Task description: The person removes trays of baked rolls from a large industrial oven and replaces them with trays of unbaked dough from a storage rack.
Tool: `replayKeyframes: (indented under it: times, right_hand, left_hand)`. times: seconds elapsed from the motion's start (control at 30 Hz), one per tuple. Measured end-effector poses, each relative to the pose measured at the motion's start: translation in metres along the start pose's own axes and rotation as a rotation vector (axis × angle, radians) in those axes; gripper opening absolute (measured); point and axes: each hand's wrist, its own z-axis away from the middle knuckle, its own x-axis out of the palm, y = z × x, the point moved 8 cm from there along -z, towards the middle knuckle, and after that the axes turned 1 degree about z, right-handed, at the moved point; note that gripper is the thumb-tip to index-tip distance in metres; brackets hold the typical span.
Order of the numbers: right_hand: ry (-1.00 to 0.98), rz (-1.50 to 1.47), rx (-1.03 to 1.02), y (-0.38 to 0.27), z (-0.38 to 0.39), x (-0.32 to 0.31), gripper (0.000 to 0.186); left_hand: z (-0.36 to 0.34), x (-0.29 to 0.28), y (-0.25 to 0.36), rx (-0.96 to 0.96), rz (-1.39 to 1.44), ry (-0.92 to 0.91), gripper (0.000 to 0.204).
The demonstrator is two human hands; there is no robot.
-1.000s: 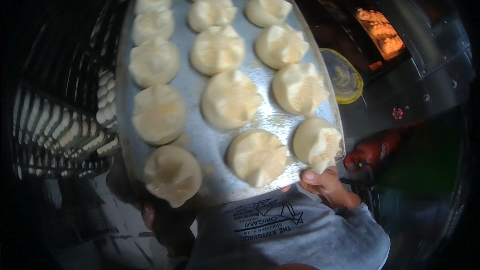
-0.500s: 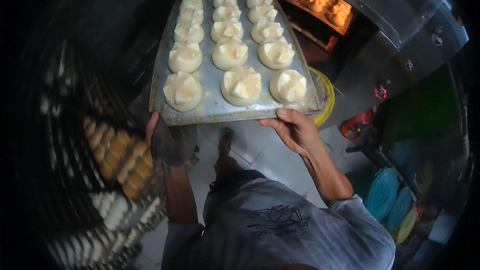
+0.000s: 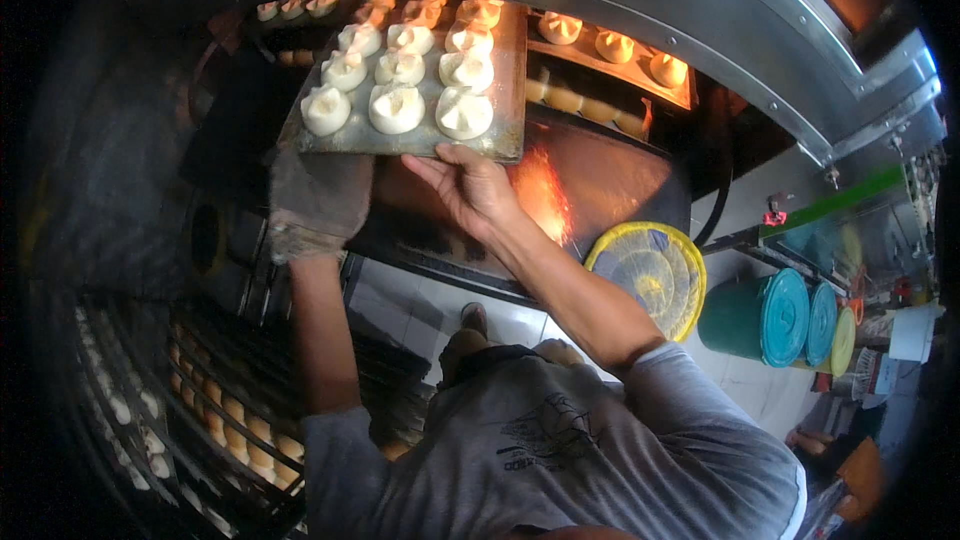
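Observation:
A metal baking tray (image 3: 510, 105) with rows of pale, pinched-top dough buns (image 3: 397, 108) is tilted in my hands, its far end inside the glowing oven opening. My right hand (image 3: 468, 190) grips the near edge, thumb on top and fingers beneath. At the near left corner, my left hand (image 3: 320, 198) supports the tray from below in a worn grey oven mitt, which hides its fingers. To the right of the tray, inside the oven, another tray (image 3: 640, 75) bears similar buns lit orange.
The steel oven hood (image 3: 600, 10) arches over the tray. Flames (image 3: 540, 195) glow beneath the opening. A yellow-rimmed round basket (image 3: 697, 285) and teal lidded bin (image 3: 785, 315) stand to the right. At lower left is a rack of browned buns (image 3: 235, 425).
I have turned toward the oven and moved the tray forward, so its far end now lies within the opening. Both hands still hold its near edge.

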Motion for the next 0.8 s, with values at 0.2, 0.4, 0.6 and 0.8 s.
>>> replayKeyframes:
  times: [0.2,0.4,0.6,0.8]
  right_hand:
    - [0.095,0.006,0.141,-0.004,-0.092,-0.041,0.021]
    - [-0.056,1.053,0.071,-0.072,0.013,-0.013,0.044]
    - [0.188,1.173,-0.004,-0.133,0.11,-0.033,0.052]
    - [0.233,1.473,-0.074,-0.159,0.169,-0.013,0.051]
  left_hand:
    - [-0.097,0.004,0.03,-0.034,0.366,-0.24,0.056]
    - [-0.174,0.057,0.007,-0.072,-0.038,-0.365,0.047]
    - [-0.228,0.112,0.014,-0.061,-0.242,-0.466,0.04]
    - [-0.234,0.111,0.011,0.007,-0.099,-0.311,0.046]
